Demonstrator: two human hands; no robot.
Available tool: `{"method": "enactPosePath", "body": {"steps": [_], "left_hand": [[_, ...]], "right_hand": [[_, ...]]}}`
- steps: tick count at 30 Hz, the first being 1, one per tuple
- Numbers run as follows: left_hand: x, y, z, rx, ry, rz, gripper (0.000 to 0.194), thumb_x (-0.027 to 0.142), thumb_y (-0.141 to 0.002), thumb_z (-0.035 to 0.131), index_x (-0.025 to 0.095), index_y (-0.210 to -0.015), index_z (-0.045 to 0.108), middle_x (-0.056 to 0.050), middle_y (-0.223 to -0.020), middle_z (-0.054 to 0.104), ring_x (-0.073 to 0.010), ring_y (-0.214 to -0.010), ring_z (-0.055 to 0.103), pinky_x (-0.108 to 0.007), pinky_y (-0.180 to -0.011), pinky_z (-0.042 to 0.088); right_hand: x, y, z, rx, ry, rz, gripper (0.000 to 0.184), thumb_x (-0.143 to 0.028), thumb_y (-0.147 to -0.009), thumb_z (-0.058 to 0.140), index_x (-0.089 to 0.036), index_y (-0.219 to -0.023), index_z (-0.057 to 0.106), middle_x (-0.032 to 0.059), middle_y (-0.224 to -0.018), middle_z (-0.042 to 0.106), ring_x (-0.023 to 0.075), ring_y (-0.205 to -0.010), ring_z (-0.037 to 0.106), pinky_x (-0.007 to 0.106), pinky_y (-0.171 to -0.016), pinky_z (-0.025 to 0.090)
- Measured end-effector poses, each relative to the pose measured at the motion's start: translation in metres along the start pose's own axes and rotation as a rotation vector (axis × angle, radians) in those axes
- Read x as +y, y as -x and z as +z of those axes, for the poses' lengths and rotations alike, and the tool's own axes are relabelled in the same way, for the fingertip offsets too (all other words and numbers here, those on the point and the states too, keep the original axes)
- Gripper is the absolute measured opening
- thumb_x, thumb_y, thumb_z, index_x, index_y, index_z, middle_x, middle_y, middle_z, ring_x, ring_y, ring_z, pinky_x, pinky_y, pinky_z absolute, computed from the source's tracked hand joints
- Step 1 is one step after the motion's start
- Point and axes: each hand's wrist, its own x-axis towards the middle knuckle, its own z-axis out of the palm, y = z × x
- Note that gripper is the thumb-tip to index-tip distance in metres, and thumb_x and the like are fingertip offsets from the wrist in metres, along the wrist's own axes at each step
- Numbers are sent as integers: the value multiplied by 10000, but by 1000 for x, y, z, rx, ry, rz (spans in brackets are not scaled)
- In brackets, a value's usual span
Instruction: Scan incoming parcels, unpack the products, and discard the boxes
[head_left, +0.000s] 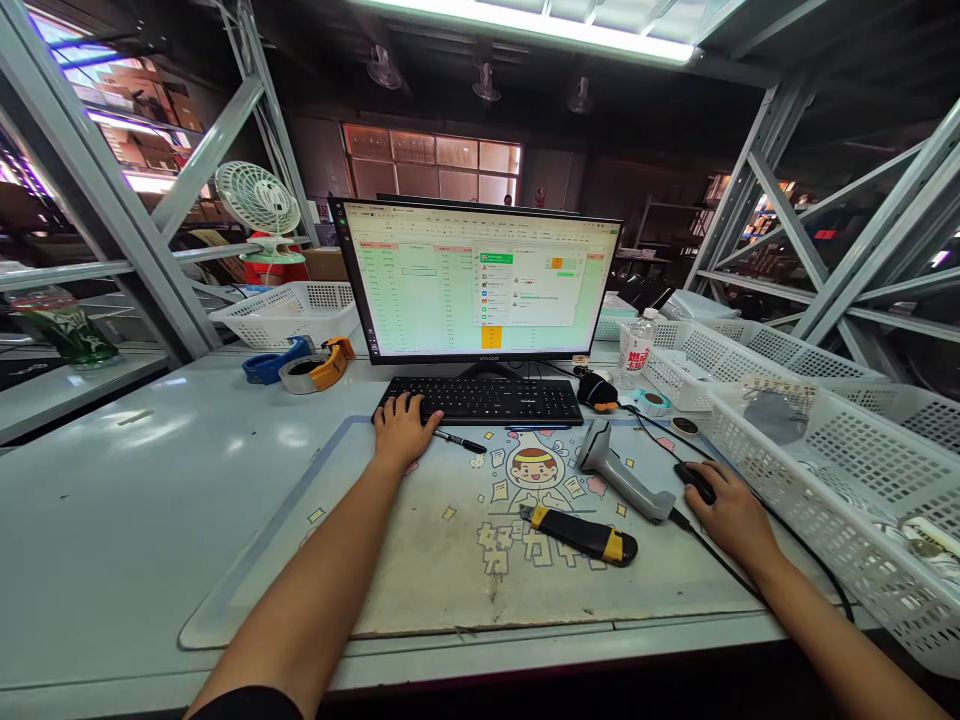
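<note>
My left hand [403, 427] rests with fingers spread on the left end of the black keyboard [487, 398]. Under its thumb side lies a black marker pen [460, 441] on the desk mat [420, 560]. On the right, my right hand [726, 508] is wrapped over a black computer mouse [695, 482]. Between the hands lie a grey barcode scanner [626, 475] and a black and yellow utility knife [581, 533]. Behind the keyboard stands a monitor [420, 300] with a spreadsheet and a chat window on screen.
White plastic baskets [817, 450] line the right side. A clear bottle [637, 348] stands by the monitor. Tape dispensers [315, 368] lie left of the keyboard, near another white basket [289, 315]. A small fan [259, 200] stands behind. Metal shelf posts [112, 180] rise at both sides.
</note>
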Motion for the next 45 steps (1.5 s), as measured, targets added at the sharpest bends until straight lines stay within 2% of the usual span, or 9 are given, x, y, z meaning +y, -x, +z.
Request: {"method": "enactPosePath", "body": {"steps": [16, 45], "left_hand": [[-2, 0, 1, 4, 6, 8, 699, 627, -1053, 386, 182, -1562, 563, -179, -1697, 462, -432, -1579, 361, -609, -1307, 266], [1, 1, -2, 1, 0, 7, 689, 605, -1062, 409, 172, -1578, 554, -172, -1697, 463, -430, -1577, 364, -613, -1312, 270]], "right_hand": [[4, 0, 3, 0, -8, -12, 461, -461, -981, 494, -201, -1267, 745, 143, -1355, 706, 341, -1128, 715, 509, -1001, 584], [2, 1, 2, -1, 24, -13, 450, -442, -1006, 485, -207, -1292, 742, 119, -1332, 709, 300, -1088, 720, 434, -964, 585]]}}
